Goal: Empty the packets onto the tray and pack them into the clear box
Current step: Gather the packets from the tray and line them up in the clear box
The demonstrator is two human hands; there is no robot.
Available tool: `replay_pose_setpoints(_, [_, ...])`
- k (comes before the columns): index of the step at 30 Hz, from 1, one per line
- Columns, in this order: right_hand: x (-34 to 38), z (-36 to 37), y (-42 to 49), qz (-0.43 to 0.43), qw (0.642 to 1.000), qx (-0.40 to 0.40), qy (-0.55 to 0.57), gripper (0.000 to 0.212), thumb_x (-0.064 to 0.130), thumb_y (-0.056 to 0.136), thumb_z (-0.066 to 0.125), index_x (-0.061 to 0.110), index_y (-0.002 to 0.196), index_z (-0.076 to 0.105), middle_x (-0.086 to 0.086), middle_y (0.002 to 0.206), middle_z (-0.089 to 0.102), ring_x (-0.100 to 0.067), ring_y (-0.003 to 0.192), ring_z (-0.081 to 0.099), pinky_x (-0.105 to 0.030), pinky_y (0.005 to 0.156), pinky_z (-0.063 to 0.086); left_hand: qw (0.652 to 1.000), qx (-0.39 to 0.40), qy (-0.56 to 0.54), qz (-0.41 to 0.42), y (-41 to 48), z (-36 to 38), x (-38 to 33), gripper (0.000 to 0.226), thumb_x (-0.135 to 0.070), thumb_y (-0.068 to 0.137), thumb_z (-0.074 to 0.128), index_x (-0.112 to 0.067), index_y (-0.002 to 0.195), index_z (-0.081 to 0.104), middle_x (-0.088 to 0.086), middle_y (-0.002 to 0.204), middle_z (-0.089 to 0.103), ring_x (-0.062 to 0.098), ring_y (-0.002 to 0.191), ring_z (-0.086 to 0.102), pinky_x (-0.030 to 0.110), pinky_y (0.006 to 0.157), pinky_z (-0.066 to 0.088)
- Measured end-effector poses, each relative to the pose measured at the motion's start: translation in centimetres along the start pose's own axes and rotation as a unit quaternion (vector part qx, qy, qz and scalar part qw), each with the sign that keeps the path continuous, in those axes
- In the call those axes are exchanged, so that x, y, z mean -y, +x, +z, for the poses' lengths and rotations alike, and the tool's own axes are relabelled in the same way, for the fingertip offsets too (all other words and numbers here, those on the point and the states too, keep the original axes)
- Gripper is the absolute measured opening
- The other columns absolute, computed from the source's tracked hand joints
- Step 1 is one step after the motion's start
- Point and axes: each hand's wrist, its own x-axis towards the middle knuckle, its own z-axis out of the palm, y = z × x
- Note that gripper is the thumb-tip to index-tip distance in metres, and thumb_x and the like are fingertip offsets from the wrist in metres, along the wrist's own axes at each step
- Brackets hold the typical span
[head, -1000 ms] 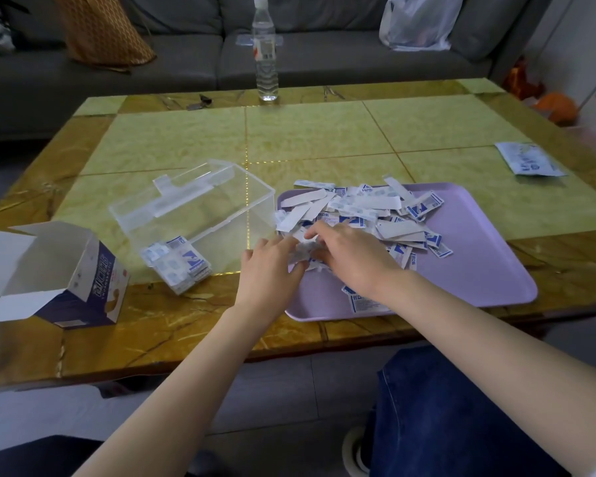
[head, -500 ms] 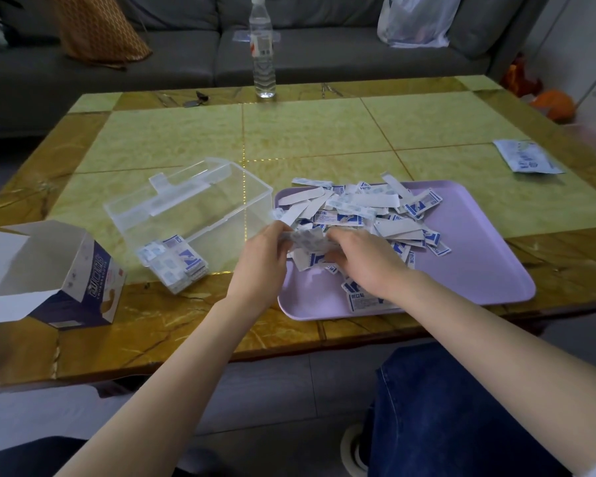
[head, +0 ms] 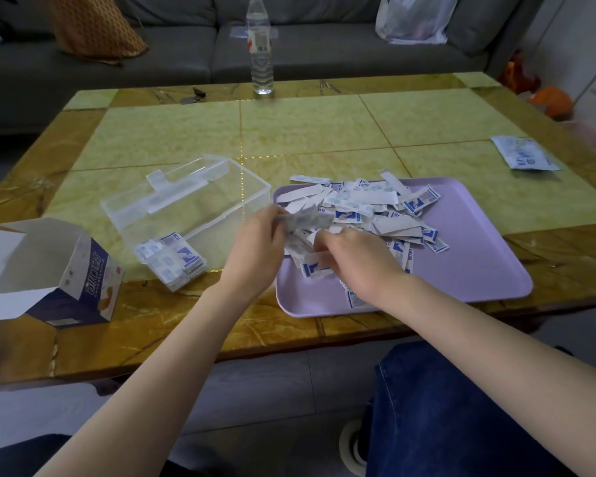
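Item: packets, heaped on lilac tray; some stacked in clear box. Thin, light, slippery (apt to fan out); best pinched across squared edges. Left hand gripped a bunch; right hand pinched others.

Grips a blurred bunch of packets in the left hand, above the 9 o'clock edge of the lilac tray. Curls the right hand onto more of them at the 6 o'clock side of the loose pile. Just beside the tray at 9 o'clock, the clear box, tipped, with a neat stack in its near corner. Elsewhere on the counter: open carton farther toward 9 o'clock, upright water bottle at 12 o'clock, flat sachet at 2 o'clock.
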Motion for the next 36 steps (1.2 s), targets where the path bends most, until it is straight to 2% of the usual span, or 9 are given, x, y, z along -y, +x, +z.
replay_pose_setpoints(2, [0.5, 0.2, -0.1, 0.0, 1.0, -0.001, 0.007, 0.015, 0.015, 0.094, 0.05, 0.017, 0.108, 0.054, -0.005, 0.097, 0.063, -0.026, 0.088, 0.061, -0.028, 0.062, 0.035, 0.999, 0.043, 0.018, 0.007, -0.7, 0.8, 0.0, 0.02, -0.012, 0.098, 0.037, -0.007, 0.099, 0.056, 0.007, 0.094, 0.057, 0.02, 0.083, 0.049, 0.023, 0.066, 0.028])
replay_pose_setpoints(6, [0.5, 0.5, -0.6, -0.017, 1.0, -0.015, 0.002, 0.02, 0.014, 0.095, 0.048, 0.015, 0.115, 0.047, -0.006, 0.095, 0.063, -0.024, 0.084, 0.059, -0.028, 0.061, 0.03, 0.993, 0.092, 0.072, 0.02, -1.4, 1.2, 1.0, 0.015, -0.017, 0.095, 0.046, -0.008, 0.103, 0.056, 0.009, 0.1, 0.056, 0.025, 0.093, 0.051, 0.03, 0.076, 0.036])
replay_pose_setpoints(10, [0.2, 1.0, -1.4, -0.022, 1.0, -0.007, 0.01, 0.033, 0.006, 0.091, 0.049, 0.014, 0.122, 0.044, -0.007, 0.097, 0.065, -0.026, 0.087, 0.061, -0.029, 0.062, 0.036, 0.994, 0.066, 0.085, 0.008, -1.1, 0.2, 1.6, 0.01, -0.008, 0.092, 0.047, -0.012, 0.093, 0.056, 0.008, 0.094, 0.061, 0.025, 0.084, 0.051, 0.032, 0.065, 0.033])
replay_pose_setpoints(16, [-0.3, 1.9, -1.7, -0.036, 0.999, -0.001, 0.018, 0.023, 0.01, 0.092, 0.052, 0.016, 0.115, 0.052, -0.004, 0.097, 0.065, -0.025, 0.088, 0.063, -0.028, 0.061, 0.037, 0.999, 0.018, 0.049, 0.009, -0.7, -0.1, 0.4, 0.016, -0.014, 0.095, 0.044, -0.007, 0.092, 0.058, 0.002, 0.082, 0.057, 0.022, 0.074, 0.049, 0.03, 0.061, 0.03])
replay_pose_setpoints(19, [0.0, 1.9, -1.7, -0.065, 0.998, -0.02, 0.012, 0.021, 0.012, 0.092, 0.053, 0.016, 0.113, 0.055, -0.004, 0.101, 0.064, -0.025, 0.09, 0.063, -0.029, 0.062, 0.036, 0.992, 0.084, 0.078, 0.042, -1.1, 0.7, -0.1, 0.019, -0.016, 0.097, 0.041, -0.008, 0.094, 0.058, 0.005, 0.085, 0.058, 0.024, 0.079, 0.051, 0.03, 0.064, 0.03])
replay_pose_setpoints(25, [-0.1, 1.9, -1.7, -0.017, 0.996, -0.065, 0.063, 0.02, 0.018, 0.095, 0.051, 0.013, 0.111, 0.038, -0.002, 0.076, 0.062, -0.022, 0.056, 0.057, -0.023, 0.042, 0.03, 0.977, 0.201, 0.06, 0.044, -2.8, 1.2, -0.4, 0.03, -0.029, 0.101, 0.032, -0.008, 0.096, 0.053, 0.008, 0.093, 0.057, 0.027, 0.09, 0.053, 0.042, 0.081, 0.041])
replay_pose_setpoints(29, [-0.4, 2.2, -1.7, 0.014, 0.996, -0.055, 0.075, 0.038, 0.014, 0.092, 0.055, 0.018, 0.124, 0.034, -0.001, 0.092, 0.059, -0.025, 0.064, 0.058, -0.031, 0.052, 0.041, 0.967, 0.208, 0.134, 0.065, -3.0, 1.4, 0.3, 0.012, -0.022, 0.095, 0.047, -0.01, 0.095, 0.047, 0.007, 0.098, 0.055, 0.029, 0.088, 0.053, 0.035, 0.072, 0.035])
replay_pose_setpoints(33, [-0.2, 2.1, -1.5, 0.007, 0.996, -0.084, 0.015, 0.031, 0.016, 0.076, 0.074, 0.011, 0.103, 0.058, -0.009, 0.098, 0.052, -0.027, 0.081, 0.054, -0.03, 0.056, 0.037, 0.972, 0.164, 0.157, 0.064, -2.8, 1.5, 0.9, 0.007, -0.01, 0.093, 0.046, -0.01, 0.094, 0.052, 0.008, 0.096, 0.057, 0.032, 0.087, 0.053, 0.034, 0.066, 0.034])
replay_pose_setpoints(36, [-0.1, 2.0, -1.5, 0.027, 0.993, -0.099, 0.053, 0.039, 0.02, 0.074, 0.076, 0.009, 0.108, 0.058, -0.011, 0.109, 0.053, -0.028, 0.095, 0.054, -0.034, 0.075, 0.043, 0.972, 0.16, 0.157, 0.065, -2.8, 1.7, 1.3, 0.007, -0.008, 0.093, 0.046, -0.013, 0.093, 0.051, 0.006, 0.095, 0.054, 0.03, 0.087, 0.051, 0.032, 0.067, 0.032])
